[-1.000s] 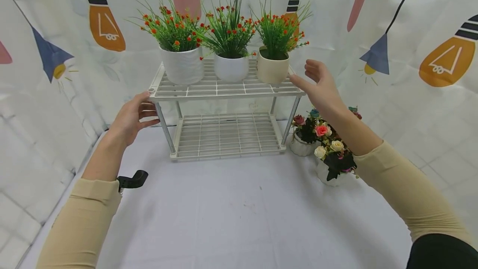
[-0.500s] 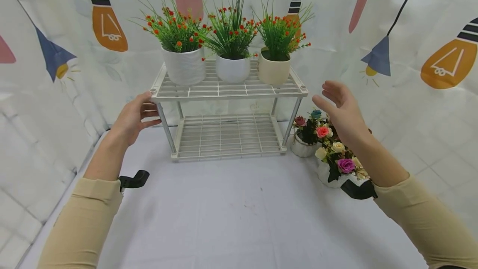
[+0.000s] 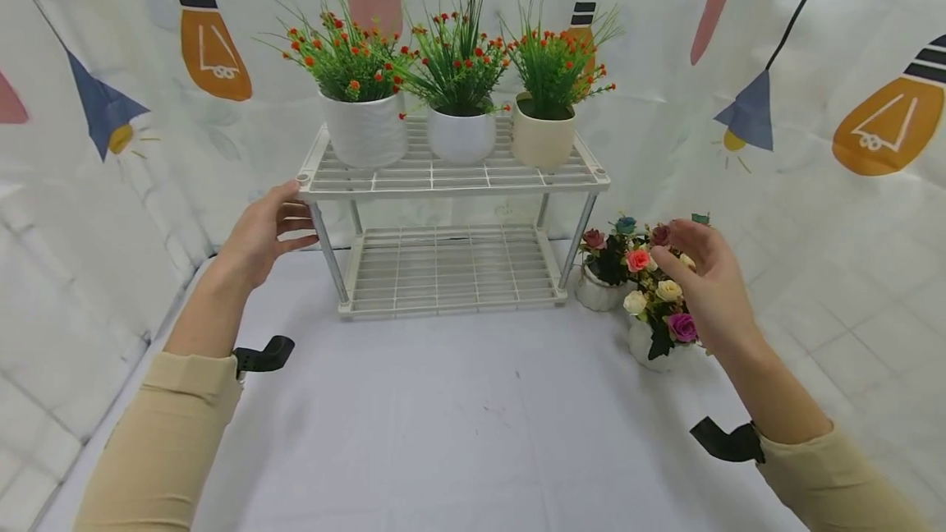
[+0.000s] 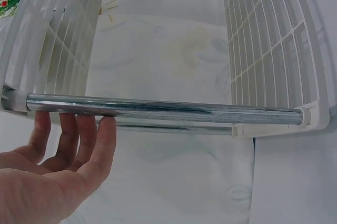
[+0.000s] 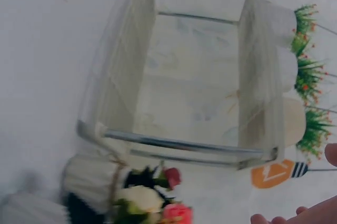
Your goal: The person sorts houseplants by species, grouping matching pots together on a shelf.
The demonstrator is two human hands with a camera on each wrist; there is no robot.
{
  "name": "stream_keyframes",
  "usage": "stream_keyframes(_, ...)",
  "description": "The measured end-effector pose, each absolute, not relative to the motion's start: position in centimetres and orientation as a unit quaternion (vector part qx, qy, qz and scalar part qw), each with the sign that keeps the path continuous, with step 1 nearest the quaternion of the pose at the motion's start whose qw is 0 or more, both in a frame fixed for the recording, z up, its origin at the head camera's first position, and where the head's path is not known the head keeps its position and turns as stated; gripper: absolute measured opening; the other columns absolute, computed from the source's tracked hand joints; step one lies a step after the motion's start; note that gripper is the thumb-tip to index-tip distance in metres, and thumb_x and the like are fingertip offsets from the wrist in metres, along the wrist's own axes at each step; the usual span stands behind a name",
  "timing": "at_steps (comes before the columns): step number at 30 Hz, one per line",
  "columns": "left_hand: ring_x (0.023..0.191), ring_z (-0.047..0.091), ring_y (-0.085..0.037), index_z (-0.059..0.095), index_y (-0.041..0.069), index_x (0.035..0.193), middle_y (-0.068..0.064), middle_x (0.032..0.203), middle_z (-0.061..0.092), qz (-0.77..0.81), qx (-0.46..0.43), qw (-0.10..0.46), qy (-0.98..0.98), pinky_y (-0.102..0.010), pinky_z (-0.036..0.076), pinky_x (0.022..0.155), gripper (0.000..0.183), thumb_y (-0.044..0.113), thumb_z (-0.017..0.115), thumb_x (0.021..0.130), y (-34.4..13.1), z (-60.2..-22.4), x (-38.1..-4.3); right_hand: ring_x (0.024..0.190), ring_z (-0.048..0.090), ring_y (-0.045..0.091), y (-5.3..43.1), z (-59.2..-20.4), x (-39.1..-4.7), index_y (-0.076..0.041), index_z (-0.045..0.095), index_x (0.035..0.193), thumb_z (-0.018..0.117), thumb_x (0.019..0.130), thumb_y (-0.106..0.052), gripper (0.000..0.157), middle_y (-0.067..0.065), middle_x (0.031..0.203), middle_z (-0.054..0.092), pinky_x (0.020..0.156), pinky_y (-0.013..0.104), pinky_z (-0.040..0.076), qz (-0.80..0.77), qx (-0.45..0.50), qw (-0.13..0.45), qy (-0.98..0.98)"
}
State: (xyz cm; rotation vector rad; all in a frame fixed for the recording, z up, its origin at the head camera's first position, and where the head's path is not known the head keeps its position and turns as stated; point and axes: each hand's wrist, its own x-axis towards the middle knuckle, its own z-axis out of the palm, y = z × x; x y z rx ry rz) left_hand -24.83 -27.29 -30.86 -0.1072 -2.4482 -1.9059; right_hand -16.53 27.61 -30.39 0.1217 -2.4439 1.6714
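Note:
In the head view my left hand (image 3: 260, 230) is at the left side of a white two-tier wire rack (image 3: 451, 190). Its fingertips touch the grey metal post (image 4: 163, 110) near the upper shelf, without wrapping round it. Toward the right, my right hand (image 3: 713, 290) hovers loosely bent, holding nothing, in front of the mixed artificial flowers (image 3: 668, 291). It hides part of them. Three potted plants with red-orange flowers line the upper shelf: a textured white pot (image 3: 364, 134), a smooth white pot (image 3: 461, 136) and a cream pot (image 3: 543, 138).
On the white tablecloth (image 3: 443, 417), right of the rack, stand a small white pot (image 3: 600, 291) and another white pot (image 3: 650, 347) with roses. The lower shelf (image 3: 451, 269) is bare wire grid. A printed curtain (image 3: 665, 105) hangs behind.
My right hand has moved away from the rack's upper right corner, rightward and down to the mixed flowers. The left hand stays at the post; the rack and pots keep their places.

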Motion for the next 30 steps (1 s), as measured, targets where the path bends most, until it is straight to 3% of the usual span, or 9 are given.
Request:
stream_keyframes(4, 0.116, 0.051, -0.021, 0.051, 0.016, 0.140, -0.005, 0.129, 0.047, -0.615, -0.036, 0.021, -0.788, -0.030, 0.052, 0.096, 0.061, 0.064, 0.036, 0.106, -27.3, -30.7, -24.9, 0.147, 0.027, 0.029, 28.5, -32.3, -15.9, -0.010, 0.029, 0.158, 0.061, 0.105, -0.036, 0.067, 0.014, 0.159, 0.030, 0.105, 0.016, 0.037, 0.579, 0.013, 0.094, -0.810)
stream_keyframes(8, 0.116, 0.051, -0.020, 0.052, 0.017, 0.140, -0.006, 0.129, 0.047, -0.616, -0.033, 0.021, -0.787, -0.029, 0.052, 0.095, 0.061, 0.064, 0.036, 0.105, -27.4, -30.7, -24.7, 0.146, 0.027, 0.031, 29.1, -33.4, -15.5, -0.009, 0.031, 0.157, 0.064, 0.104, -0.032, 0.066, 0.015, 0.158, 0.030, 0.096, 0.010, 0.041, 0.604, -0.003, 0.115, -0.789)
stream_keyframes(12, 0.115, 0.052, -0.020, 0.054, 0.019, 0.134, -0.005, 0.127, 0.048, -0.627, -0.027, 0.023, -0.778, -0.025, 0.053, 0.090, 0.055, 0.063, 0.038, 0.105, -27.4, -30.7, -24.5, 0.149, 0.027, 0.027, 29.7, -34.1, -15.2, -0.012, 0.037, 0.154, 0.067, 0.102, -0.027, 0.061, 0.012, 0.157, 0.033, 0.098, 0.010, 0.042, 0.646, -0.027, 0.145, -0.749)
stream_keyframes(16, 0.114, 0.053, -0.020, 0.055, 0.019, 0.134, -0.005, 0.125, 0.049, -0.631, -0.034, 0.024, -0.775, -0.025, 0.054, 0.088, 0.053, 0.061, 0.039, 0.106, -27.3, -30.8, -24.5, 0.145, 0.030, 0.022, 30.4, -34.9, -14.9, -0.015, 0.045, 0.145, 0.069, 0.101, -0.018, 0.050, 0.000, 0.147, 0.042, 0.099, 0.011, 0.043, 0.694, -0.068, 0.188, -0.692)
stream_keyframes(24, 0.114, 0.053, -0.019, 0.054, 0.017, 0.136, -0.005, 0.126, 0.049, -0.624, -0.038, 0.027, -0.780, -0.023, 0.053, 0.088, 0.056, 0.062, 0.038, 0.106, -27.2, -30.7, -24.5, 0.141, 0.035, 0.015, 31.5, -36.6, -14.7, -0.015, 0.045, 0.146, 0.058, 0.105, -0.006, 0.044, -0.005, 0.140, 0.046, 0.110, 0.018, 0.036, 0.702, -0.156, 0.231, -0.655)
stream_keyframes(30, 0.115, 0.052, -0.020, 0.053, 0.016, 0.138, -0.006, 0.127, 0.049, -0.623, -0.034, 0.024, -0.781, -0.022, 0.053, 0.088, 0.059, 0.063, 0.037, 0.106, -27.1, -30.7, -24.5, 0.131, 0.044, 0.012, 32.9, -38.1, -14.6, -0.015, 0.049, 0.138, 0.053, 0.103, 0.006, 0.041, -0.004, 0.132, 0.051, 0.095, 0.011, 0.046, 0.735, -0.193, 0.261, -0.595)
